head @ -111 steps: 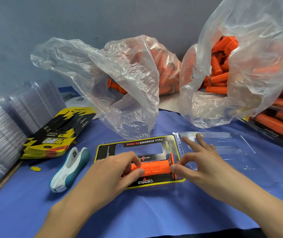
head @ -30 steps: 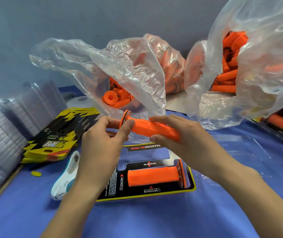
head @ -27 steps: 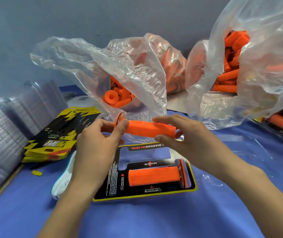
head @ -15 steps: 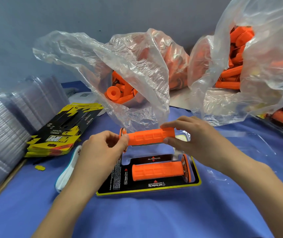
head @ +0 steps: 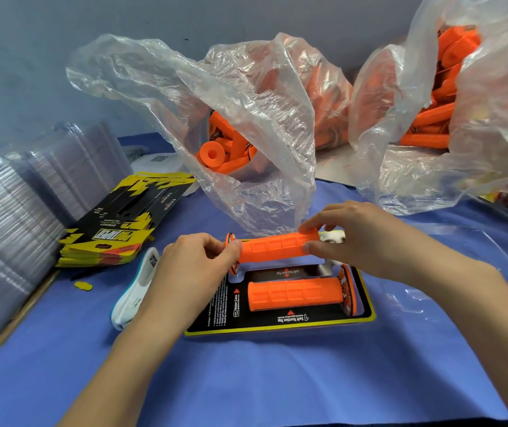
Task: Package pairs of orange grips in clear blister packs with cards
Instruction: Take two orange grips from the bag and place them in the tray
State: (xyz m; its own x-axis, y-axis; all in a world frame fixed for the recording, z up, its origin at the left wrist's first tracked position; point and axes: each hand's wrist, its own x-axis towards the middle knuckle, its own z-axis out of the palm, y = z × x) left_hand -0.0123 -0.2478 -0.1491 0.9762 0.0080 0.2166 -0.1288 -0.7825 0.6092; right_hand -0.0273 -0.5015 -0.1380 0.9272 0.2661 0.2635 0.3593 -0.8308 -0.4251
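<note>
On the far left stands a big stack of clear blister packs (head: 6, 229), thin and shiny, with wavy edges. Next to it is a pile of flat cards (head: 123, 226), black and yellow, made of stiff paper. Just beside the pile lies a smooth white and teal tool (head: 137, 291). It may be a stapler, but it is hard to tell.

The left hand (head: 191, 266) pinches the wide, round collar end of the second orange grip (head: 277, 246). The right hand (head: 348, 238) pinches the other end between thumb and fingers. So both hands are clamped on this one grip. They hold it level, just above the far slot of the open pack.

The grip is a rubbery-looking tube with little square bumps. Below it, the first grip (head: 296, 295) lies snug in the near slot, with its collar to the right. The printed card (head: 277, 323) under it is black with a yellow rim.

I think the step in hand is putting in the second grip. The next move calls for lowering it straight into the empty slot, collar on the left, and pressing it down. After that, the clear lid (head: 462, 257), lying open on the blue counter (head: 246, 380), can fold over.

Behind the hands, a crinkly plastic bag (head: 246, 118) holds more grips. Another bag (head: 462, 118) sits to the right.
</note>
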